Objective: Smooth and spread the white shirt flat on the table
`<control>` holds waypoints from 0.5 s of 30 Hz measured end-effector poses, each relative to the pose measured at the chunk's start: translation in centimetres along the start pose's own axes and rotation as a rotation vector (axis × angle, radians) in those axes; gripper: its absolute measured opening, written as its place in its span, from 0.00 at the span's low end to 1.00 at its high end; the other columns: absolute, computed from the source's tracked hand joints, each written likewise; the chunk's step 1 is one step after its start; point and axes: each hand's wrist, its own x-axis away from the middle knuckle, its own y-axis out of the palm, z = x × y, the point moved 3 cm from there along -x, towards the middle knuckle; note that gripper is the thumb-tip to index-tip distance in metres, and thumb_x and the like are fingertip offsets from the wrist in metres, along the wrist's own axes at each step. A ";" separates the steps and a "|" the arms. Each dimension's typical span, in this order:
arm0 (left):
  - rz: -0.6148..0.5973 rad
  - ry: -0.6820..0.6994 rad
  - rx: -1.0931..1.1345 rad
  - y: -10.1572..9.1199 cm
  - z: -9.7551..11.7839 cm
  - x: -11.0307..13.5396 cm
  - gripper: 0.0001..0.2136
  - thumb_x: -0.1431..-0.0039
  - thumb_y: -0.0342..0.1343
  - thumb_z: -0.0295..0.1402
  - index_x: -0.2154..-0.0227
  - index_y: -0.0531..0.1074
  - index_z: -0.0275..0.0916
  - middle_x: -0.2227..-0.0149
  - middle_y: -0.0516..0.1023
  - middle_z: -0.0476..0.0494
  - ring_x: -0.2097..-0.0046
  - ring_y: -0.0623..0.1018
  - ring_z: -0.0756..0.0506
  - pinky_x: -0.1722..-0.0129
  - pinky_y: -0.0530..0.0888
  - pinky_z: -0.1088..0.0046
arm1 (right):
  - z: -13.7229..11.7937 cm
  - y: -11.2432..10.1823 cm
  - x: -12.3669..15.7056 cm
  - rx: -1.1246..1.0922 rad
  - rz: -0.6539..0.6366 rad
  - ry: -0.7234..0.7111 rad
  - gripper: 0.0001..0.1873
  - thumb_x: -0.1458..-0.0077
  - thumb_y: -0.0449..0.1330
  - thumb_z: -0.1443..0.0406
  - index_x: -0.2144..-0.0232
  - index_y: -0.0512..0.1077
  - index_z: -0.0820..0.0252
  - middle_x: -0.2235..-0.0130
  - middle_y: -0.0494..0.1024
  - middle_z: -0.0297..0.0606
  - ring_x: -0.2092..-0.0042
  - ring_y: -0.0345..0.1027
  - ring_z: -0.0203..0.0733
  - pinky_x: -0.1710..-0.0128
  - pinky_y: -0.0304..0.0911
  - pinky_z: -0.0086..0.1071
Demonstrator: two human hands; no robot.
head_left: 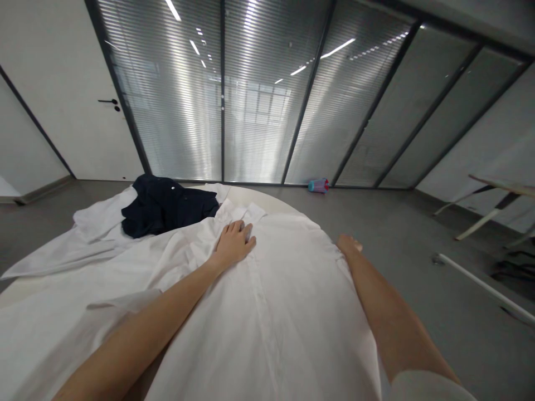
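Note:
A white button-up shirt is spread out over a round table, its button placket running down the middle and its collar at the far end. My left hand rests on the shirt just below the collar, fingers apart and pressing on the cloth. At the shirt's right shoulder edge, my right hand is closed with the cloth's edge at its fingers. What lies inside that grip is mostly hidden.
A dark navy garment lies crumpled on more white cloth to the left. The table's pale rim shows behind the collar. On the floor beyond are a blue and pink basket, table legs and a white bar.

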 end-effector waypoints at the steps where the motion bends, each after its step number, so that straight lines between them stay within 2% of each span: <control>1: 0.002 0.001 -0.003 0.0 0.0 0.0 0.19 0.32 0.49 0.43 0.41 0.68 0.44 0.42 0.70 0.37 0.42 0.70 0.37 0.41 0.64 0.58 | 0.1 0.7 0.3 -0.003 -0.030 -0.006 0.18 0.44 0.63 0.55 0.56 0.81 0.58 0.58 0.81 0.58 0.54 0.78 0.58 0.57 0.71 0.49; 3: 0.007 0.003 -0.008 -0.1 0.0 0.0 0.19 0.32 0.49 0.43 0.42 0.68 0.44 0.43 0.70 0.37 0.42 0.70 0.37 0.41 0.64 0.58 | 0.3 1.0 0.3 -0.018 -0.094 -0.034 0.16 0.44 0.63 0.56 0.59 0.81 0.59 0.61 0.82 0.54 0.57 0.79 0.55 0.59 0.72 0.46; 5: 0.012 0.007 -0.007 0.0 0.0 0.0 0.19 0.32 0.49 0.42 0.42 0.68 0.44 0.43 0.71 0.37 0.42 0.70 0.37 0.41 0.65 0.58 | 0.0 0.5 -0.5 -0.049 -0.148 -0.089 0.15 0.41 0.60 0.58 0.58 0.81 0.61 0.62 0.83 0.50 0.59 0.79 0.50 0.59 0.72 0.41; 9: 0.007 0.009 -0.003 0.1 0.0 0.0 0.20 0.32 0.49 0.42 0.41 0.68 0.43 0.43 0.71 0.36 0.42 0.70 0.36 0.42 0.65 0.57 | -3.0 -0.4 -1.6 -0.137 -0.186 -0.262 0.20 0.33 0.51 0.60 0.49 0.78 0.58 0.55 0.83 0.43 0.57 0.77 0.39 0.57 0.69 0.29; 12: 0.002 0.007 0.009 0.1 0.1 0.1 0.19 0.31 0.48 0.43 0.42 0.68 0.44 0.43 0.71 0.37 0.42 0.70 0.37 0.42 0.65 0.57 | -6.6 0.4 -1.0 -0.115 -0.177 -0.393 0.19 0.33 0.52 0.57 0.52 0.79 0.58 0.55 0.83 0.39 0.54 0.76 0.40 0.54 0.67 0.29; 15: 0.081 -0.034 0.008 -0.7 -0.1 0.1 0.19 0.30 0.46 0.43 0.42 0.69 0.42 0.39 0.69 0.34 0.37 0.66 0.34 0.39 0.63 0.53 | -9.4 0.9 0.3 -0.041 -0.098 -0.429 0.16 0.32 0.53 0.61 0.55 0.78 0.62 0.51 0.80 0.45 0.48 0.72 0.46 0.48 0.64 0.34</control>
